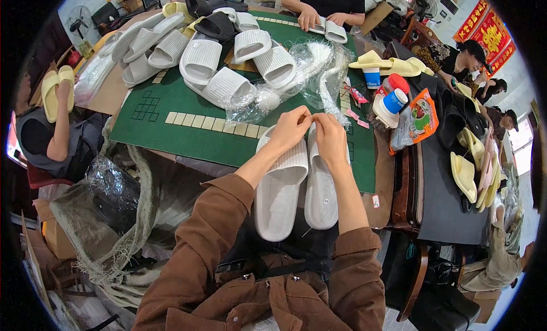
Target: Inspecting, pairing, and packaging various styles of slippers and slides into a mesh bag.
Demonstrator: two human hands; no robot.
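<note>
Two light grey slippers lie side by side in front of me, toes away: the left slipper (276, 202) and the right slipper (320, 202), at the near edge of the green tabletop. Over their toe straps, my left hand (292, 128) and my right hand (330, 136) meet with fingertips pinched together. Whatever they pinch, if anything, is too small or hidden to make out. Just beyond my hands, a clear plastic bag (259, 106) and bundles of thin white strands (320, 54) rest on the table.
Grey slippers (200, 60) are piled at the far left of the green tabletop (165, 140). Cups, a red-lidded jar (397, 83) and an orange snack packet (420, 117) stand right. Yellow slippers (463, 176) lie farther right. Co-workers handle slippers at the far side and left.
</note>
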